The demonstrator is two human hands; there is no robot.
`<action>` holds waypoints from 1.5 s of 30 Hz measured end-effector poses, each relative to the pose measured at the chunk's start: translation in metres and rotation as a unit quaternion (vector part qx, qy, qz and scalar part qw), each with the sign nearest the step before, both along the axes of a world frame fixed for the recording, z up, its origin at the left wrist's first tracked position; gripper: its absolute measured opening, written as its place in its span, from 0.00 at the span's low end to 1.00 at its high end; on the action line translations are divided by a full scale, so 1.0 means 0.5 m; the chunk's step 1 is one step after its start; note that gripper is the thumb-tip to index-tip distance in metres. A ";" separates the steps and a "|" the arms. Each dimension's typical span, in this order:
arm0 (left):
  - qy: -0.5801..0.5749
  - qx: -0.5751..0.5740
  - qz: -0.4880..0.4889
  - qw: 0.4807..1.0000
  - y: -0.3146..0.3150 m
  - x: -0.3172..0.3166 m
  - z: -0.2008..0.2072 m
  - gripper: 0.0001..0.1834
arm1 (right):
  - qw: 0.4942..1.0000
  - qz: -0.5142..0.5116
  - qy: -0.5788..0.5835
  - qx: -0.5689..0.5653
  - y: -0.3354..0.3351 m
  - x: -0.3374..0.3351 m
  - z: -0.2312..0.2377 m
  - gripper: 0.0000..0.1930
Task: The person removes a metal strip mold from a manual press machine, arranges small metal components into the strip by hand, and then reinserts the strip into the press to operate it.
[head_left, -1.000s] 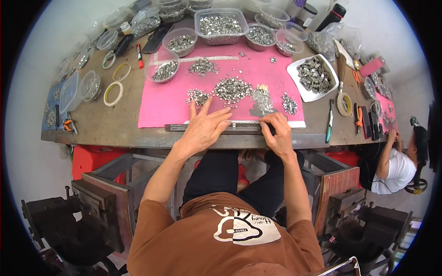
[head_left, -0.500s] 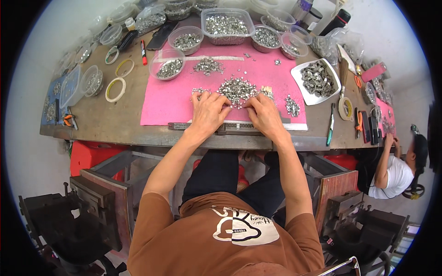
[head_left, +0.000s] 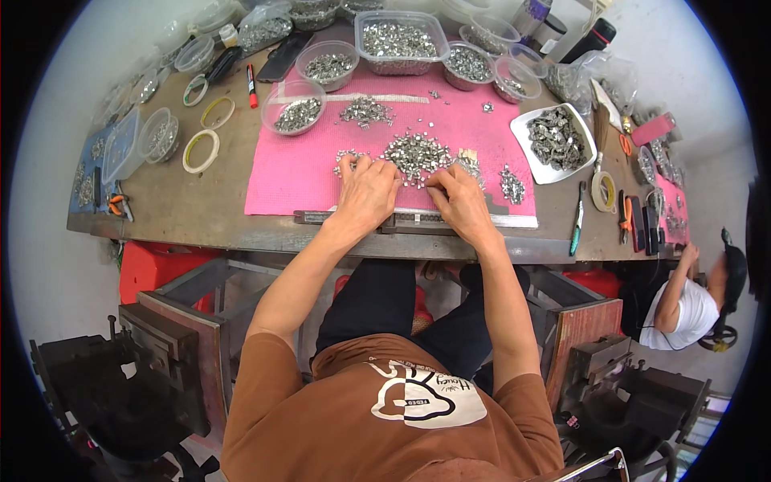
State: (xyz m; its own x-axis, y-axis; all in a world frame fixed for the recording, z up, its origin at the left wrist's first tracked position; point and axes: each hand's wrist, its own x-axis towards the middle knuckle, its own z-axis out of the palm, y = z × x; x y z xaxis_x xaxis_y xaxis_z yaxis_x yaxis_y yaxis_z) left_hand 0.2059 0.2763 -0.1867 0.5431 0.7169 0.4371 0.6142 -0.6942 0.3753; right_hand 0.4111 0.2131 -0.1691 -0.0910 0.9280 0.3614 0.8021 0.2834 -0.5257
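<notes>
A heap of small shiny metal pieces (head_left: 416,154) lies on a pink mat (head_left: 281,189) in front of me. At its near left edge is my left hand (head_left: 369,191), fingers curled down and thumb drawn in. My right hand (head_left: 461,202) is at the near right edge, thumb and forefinger brought together low over the mat. Whatever sits in either set of fingertips is too small or hidden to make out. Just below the hands, a long dark metal rail (head_left: 317,217) runs along the mat's near edge. Small pale sticks (head_left: 468,156) lie beyond my right hand.
Clear tubs of metal pieces (head_left: 401,60) line the back. A white dish (head_left: 524,145) of darker pieces stands right, near a toothbrush (head_left: 578,217) and tape roll (head_left: 602,190). More tape rolls (head_left: 201,153) and a red marker (head_left: 252,87) lie left. Another person (head_left: 683,309) sits far right.
My left hand has shifted slightly, its fingers curled closer together. The right hand stays almost in place beside the heap. At far right, the other person's arm has moved a little.
</notes>
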 end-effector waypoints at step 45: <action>-0.089 -0.071 -0.093 0.989 -0.091 0.001 0.021 0.07 | 0.995 0.064 -0.027 0.075 -0.093 -0.015 0.007 0.10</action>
